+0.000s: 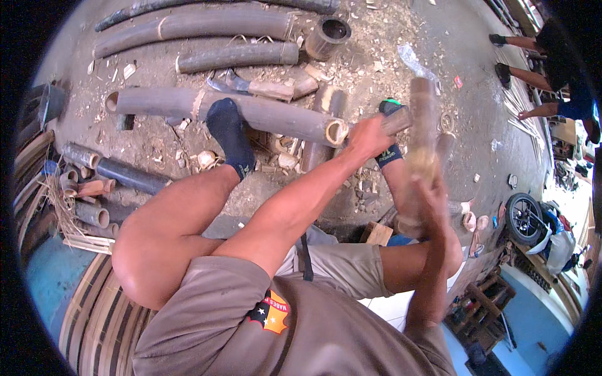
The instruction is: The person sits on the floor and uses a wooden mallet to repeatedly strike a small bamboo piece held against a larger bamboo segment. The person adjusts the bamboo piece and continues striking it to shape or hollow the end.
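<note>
Holding a blurry brown tube (422,109) in our right hand (429,197), close by a wooden piece (396,121) in our left hand (370,136), we worked above the chip-covered floor (389,37), near the long bamboo pole (282,119). A loose grip could have let the tube hit our left hand.

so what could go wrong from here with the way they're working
The blurred cylindrical piece in the right grip is close to the left grip, so a slip could knock it. The left foot appears to rest on the round bamboo pole, which might roll. Wood chips lie near that foot and could poke through its dark sock.
</note>
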Tool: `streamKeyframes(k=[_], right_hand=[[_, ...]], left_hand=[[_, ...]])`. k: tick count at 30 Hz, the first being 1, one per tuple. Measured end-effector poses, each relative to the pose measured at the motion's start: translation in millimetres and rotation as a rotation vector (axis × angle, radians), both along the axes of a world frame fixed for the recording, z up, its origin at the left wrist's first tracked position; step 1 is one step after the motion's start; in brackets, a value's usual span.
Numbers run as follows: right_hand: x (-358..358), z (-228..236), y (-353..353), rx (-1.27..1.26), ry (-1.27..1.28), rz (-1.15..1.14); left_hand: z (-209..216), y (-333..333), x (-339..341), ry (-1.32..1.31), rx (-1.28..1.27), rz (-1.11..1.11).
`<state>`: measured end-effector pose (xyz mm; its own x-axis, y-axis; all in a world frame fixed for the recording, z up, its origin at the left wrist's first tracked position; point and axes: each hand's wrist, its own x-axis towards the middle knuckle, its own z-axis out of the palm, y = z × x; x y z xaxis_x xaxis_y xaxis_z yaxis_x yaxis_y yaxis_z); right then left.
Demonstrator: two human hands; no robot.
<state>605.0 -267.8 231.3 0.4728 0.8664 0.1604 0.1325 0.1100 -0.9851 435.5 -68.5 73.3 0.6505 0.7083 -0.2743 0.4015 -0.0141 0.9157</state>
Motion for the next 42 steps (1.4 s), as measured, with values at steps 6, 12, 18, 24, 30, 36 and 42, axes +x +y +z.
streamKeyframes(k=[6,12,18,24,30,36,42], right_hand=[[-42,7,8,-0.593,-0.024,-0.469],[-76,-5,5,-0.678,0.102,-0.292],[-111,5,18,-0.849,-0.080,-0.207],[-142,21,-13,-0.582,0.068,-0.357],[-167,18,-32,-0.569,0.219,-0.510],[-185,38,-59,-0.639,0.122,-0.653],[-180,23,-86,-0.545,0.178,-0.631]], left_hand=[[-6,1,-5,0.061,0.016,-0.062],[-28,3,-12,0.012,0.033,-0.108],[-21,8,-25,-0.095,-0.023,-0.155],[-59,92,-81,-0.597,-0.671,0.875],[34,41,-43,-0.472,-0.026,0.500],[31,-33,-24,-0.493,0.305,0.094],[16,-47,-35,-0.451,0.229,-0.200]])
